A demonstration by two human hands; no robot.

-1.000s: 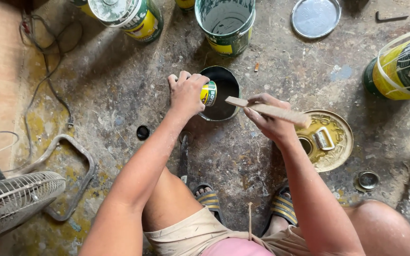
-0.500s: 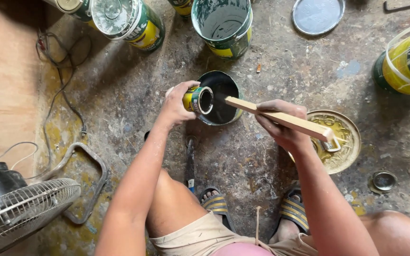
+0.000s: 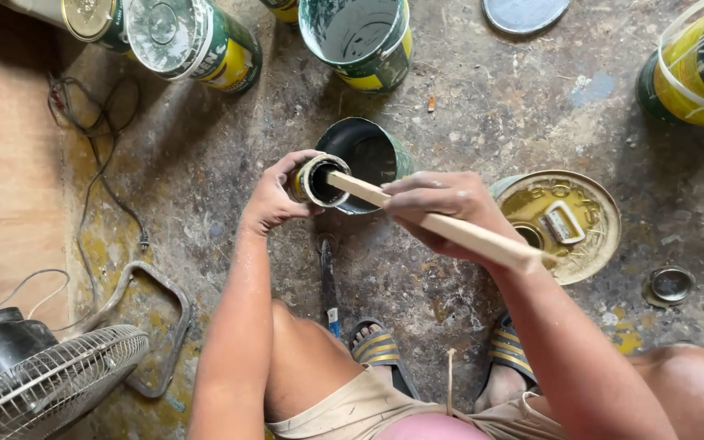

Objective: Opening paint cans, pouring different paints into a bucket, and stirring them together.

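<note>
— What do we hold?
— One small can [image 3: 316, 180], tipped over the one dark bucket [image 3: 366, 163], clasped in our left hand [image 3: 275, 198]; our right hand [image 3: 442, 209] grips one wooden stick [image 3: 437, 223], its tip inside the can.
— Around us?
— One fan [image 3: 38, 383].

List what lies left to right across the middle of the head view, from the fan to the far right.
Fan → cable → left hand → small can it holds tipped → wooden stick, its tip in that can → right hand gripping the stick → yellow can top → small round cap.
</note>
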